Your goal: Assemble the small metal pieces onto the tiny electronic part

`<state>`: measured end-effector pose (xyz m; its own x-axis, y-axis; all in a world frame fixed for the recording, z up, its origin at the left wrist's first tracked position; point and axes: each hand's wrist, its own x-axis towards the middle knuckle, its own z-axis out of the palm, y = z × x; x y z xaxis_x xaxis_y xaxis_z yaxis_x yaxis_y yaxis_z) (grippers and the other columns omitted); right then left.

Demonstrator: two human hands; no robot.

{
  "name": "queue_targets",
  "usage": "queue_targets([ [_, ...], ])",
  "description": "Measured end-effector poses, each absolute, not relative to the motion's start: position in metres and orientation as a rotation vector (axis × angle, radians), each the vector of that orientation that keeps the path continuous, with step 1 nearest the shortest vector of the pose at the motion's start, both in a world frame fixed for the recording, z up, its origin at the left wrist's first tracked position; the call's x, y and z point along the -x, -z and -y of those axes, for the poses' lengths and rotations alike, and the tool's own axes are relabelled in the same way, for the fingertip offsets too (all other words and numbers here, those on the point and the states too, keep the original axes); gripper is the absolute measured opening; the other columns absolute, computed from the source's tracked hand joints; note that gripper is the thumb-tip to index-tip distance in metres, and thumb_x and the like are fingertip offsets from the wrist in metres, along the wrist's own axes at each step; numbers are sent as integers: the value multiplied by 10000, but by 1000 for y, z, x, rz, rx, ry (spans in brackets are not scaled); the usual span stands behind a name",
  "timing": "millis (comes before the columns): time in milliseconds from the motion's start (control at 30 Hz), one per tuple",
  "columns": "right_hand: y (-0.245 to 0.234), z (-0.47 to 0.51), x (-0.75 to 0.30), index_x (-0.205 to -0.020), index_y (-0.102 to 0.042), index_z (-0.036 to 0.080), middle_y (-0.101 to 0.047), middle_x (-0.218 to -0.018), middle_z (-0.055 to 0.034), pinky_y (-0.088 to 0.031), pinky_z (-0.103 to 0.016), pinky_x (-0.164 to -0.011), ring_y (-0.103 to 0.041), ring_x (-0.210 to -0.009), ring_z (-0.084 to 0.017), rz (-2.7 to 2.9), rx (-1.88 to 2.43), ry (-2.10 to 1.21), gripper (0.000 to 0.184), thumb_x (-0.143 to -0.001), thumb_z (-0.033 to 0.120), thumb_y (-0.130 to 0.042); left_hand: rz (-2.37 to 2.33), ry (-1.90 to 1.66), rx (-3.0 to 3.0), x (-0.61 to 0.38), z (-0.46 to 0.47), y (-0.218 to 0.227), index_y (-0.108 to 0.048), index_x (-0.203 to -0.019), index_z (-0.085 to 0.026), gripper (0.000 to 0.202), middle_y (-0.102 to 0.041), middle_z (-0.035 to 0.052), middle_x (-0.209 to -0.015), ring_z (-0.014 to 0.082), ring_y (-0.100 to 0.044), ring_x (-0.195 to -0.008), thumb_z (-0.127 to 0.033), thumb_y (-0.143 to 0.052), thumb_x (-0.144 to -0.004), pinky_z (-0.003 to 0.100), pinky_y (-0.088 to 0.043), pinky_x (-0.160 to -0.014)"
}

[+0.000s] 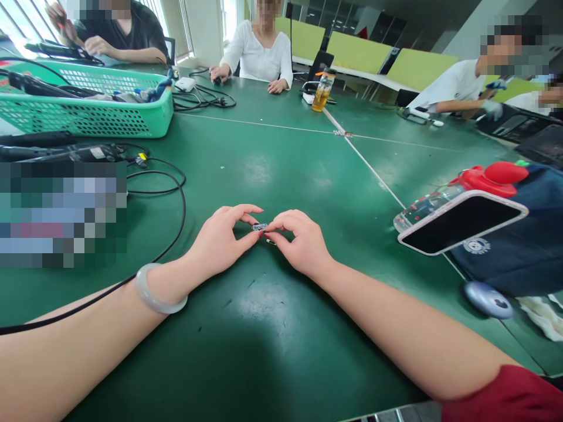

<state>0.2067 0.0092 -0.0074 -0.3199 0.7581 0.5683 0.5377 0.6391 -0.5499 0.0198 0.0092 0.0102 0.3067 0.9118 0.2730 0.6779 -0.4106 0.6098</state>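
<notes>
Between my fingertips, above the green table [255, 176], is a small bluish-silver piece [259, 227]; it is too small to name for sure. My left hand [220, 239] pinches it from the left with thumb and a finger, the index finger stretched out above. From the right, my right hand [303, 240] closes thumb and index finger on the same piece. A tiny metallic bit [271, 241] shows just under the right fingertips, and I cannot tell whether it is attached. A pale bangle [152, 288] sits on my left wrist.
A green basket [162, 114] with cables and tools stands back left; a black cable [183, 205] crosses my left forearm. At right are a phone [464, 223], a red-topped bottle [440, 202], a dark bag [519, 246] and a mouse [488, 299]. Several people sit around the table.
</notes>
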Motion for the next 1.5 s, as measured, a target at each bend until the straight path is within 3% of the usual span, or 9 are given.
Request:
queue_targets([
  [667, 4, -10, -209, -895, -672, 227, -654, -810, -2, -467, -283, -732, -579, -750, -137, 1949, 1163, -406, 107, -839, 162, -608, -1373, -918, -1953, -17, -14, -2, -587, -1148, -278, 381, -718, 6, -971, 207, -626, -998, -432, -619, -801, 393, -435, -959],
  [767, 5, -11, -212, -885, -661, 212, -649, -839, -18, -454, -306, -785, -571, -821, -157, 2061, 1251, -424, 57, -844, 224, -623, -1443, -898, -1962, -17, -15, -2, -600, -1128, -291, 359, -718, 1, -965, 210, -620, -981, -439, -614, -801, 398, -444, -937],
  [900, 8, -12, -213, -850, -646, 197, -631, -905, -42, -432, -343, -828, -539, -896, -185, 2258, 1361, -449, 120, -802, 302, -683, -1508, -886, -1961, -17, -14, -4, -613, -1110, -284, 359, -715, 12, -962, 216, -617, -942, -472, -600, -804, 404, -457, -907],
  [1133, 5, -13, -213, -723, -611, 187, -595, -751, -17, -405, -305, -715, -509, -774, -160, 2313, 1408, -458, 130, -821, 258, -659, -1511, -847, -2009, -16, -13, -5, -606, -1120, -292, 352, -712, 14, -996, 225, -615, -957, -453, -593, -807, 411, -464, -885],
  [1300, 2, -12, -217, -765, -650, 194, -623, -776, -20, -415, -303, -737, -537, -789, -157, 2345, 1391, -495, 52, -816, 202, -657, -1522, -814, -2019, -16, -13, -4, -604, -1117, -296, 345, -715, 5, -996, 232, -615, -979, -440, -605, -804, 410, -463, -874],
  [1500, 4, -9, -216, -728, -632, 189, -630, -770, -25, -412, -307, -727, -544, -784, -164, 2352, 1386, -402, 118, -832, 136, -611, -1504, -758, -2042, -17, -14, -6, -614, -1099, -282, 347, -719, 1, -977, 233, -615, -980, -446, -620, -792, 402, -457, -877],
])
